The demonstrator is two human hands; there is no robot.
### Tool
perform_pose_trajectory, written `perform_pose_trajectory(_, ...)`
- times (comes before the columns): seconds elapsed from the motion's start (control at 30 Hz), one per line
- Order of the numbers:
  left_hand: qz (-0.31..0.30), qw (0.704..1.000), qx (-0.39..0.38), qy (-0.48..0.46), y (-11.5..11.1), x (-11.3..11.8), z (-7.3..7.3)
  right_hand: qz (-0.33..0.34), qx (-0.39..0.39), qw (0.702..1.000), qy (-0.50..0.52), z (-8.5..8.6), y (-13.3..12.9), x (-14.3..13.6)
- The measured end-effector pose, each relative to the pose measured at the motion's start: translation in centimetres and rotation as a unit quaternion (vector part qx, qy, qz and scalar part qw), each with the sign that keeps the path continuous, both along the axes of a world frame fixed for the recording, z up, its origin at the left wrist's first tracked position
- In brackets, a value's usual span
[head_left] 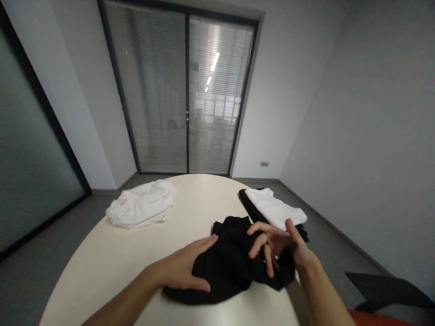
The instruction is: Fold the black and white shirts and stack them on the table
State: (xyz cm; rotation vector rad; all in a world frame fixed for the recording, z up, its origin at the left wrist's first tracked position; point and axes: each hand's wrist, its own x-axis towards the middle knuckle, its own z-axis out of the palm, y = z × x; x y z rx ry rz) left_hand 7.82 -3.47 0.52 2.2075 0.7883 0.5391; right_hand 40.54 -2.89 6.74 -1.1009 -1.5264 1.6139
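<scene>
A crumpled black cloth garment [227,267] lies on the near part of the round table, its exact kind hidden by the folds. My left hand [186,265] rests flat over its left side, thumb and fingers spread apart. Over the right side is my right hand [275,242], palm turned partly up, fingers apart and curved, touching the black fabric. Some of that fabric bunches below the right palm and hangs near the table's edge. Whether the right fingers pinch any of it is hard to see.
On the pale round table [200,194], a loosely bundled white cloth [144,206] lies at the left. A folded white cloth [275,210] sits on dark fabric [249,203] at the right edge. A dark chair part [387,290] stands lower right. Glass doors [186,90] are behind.
</scene>
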Motion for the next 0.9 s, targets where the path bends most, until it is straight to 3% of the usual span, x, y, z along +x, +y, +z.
perform_pose_trajectory(0.07, -0.064, 0.998, 0.024, 0.004, -0.7, 0.7, -0.1, -0.001, 0.026, 0.998, -0.051, -0.3, 0.4, -0.1)
perform_pose_trajectory(0.17, -0.120, 0.993, 0.012, 0.001, -2.1, 1.5, 1.2, -0.120, 0.149, 0.966, -0.171, -1.6, 1.7, -0.4)
perform_pose_trajectory(0.27, -0.131, 0.986, -0.099, 0.026, -3.0, 1.9, 2.7, -0.191, 0.203, 0.912, -0.301, -3.6, 2.7, -0.4)
perform_pose_trajectory(0.33, -0.115, 0.975, -0.182, 0.051, -3.1, 2.0, 3.1, -0.187, 0.220, 0.898, -0.333, -4.6, 3.0, -0.5)
perform_pose_trajectory(0.4, -0.051, 0.981, -0.177, 0.057, -2.6, 2.0, 2.6, -0.127, 0.241, 0.907, -0.321, -5.2, 3.0, -1.0)
perform_pose_trajectory(0.47, 0.068, 0.995, -0.067, 0.038, -1.7, 2.1, 1.5, -0.048, 0.250, 0.926, -0.277, -5.0, 2.8, -1.9)
perform_pose_trajectory(0.53, 0.188, 0.980, 0.065, 0.011, -0.6, 2.0, -0.1, 0.002, 0.252, 0.943, -0.216, -4.4, 2.5, -3.2)
perform_pose_trajectory(0.63, 0.282, 0.950, 0.133, 0.004, 0.8, 1.5, -2.4, 0.026, 0.252, 0.959, -0.124, -3.4, 1.9, -4.7)
perform_pose_trajectory(0.73, 0.280, 0.956, 0.091, -0.010, 1.6, 1.1, -3.1, 0.012, 0.207, 0.977, -0.043, -2.8, 1.5, -5.3)
perform_pose_trajectory(0.83, 0.216, 0.974, -0.004, -0.075, 1.7, 1.3, -2.5, -0.017, 0.193, 0.981, 0.013, -2.7, 1.4, -5.1)
perform_pose_trajectory(0.9, 0.193, 0.969, -0.064, -0.139, 1.8, 1.5, -2.1, 0.005, 0.193, 0.981, 0.014, -2.7, 1.4, -4.9)
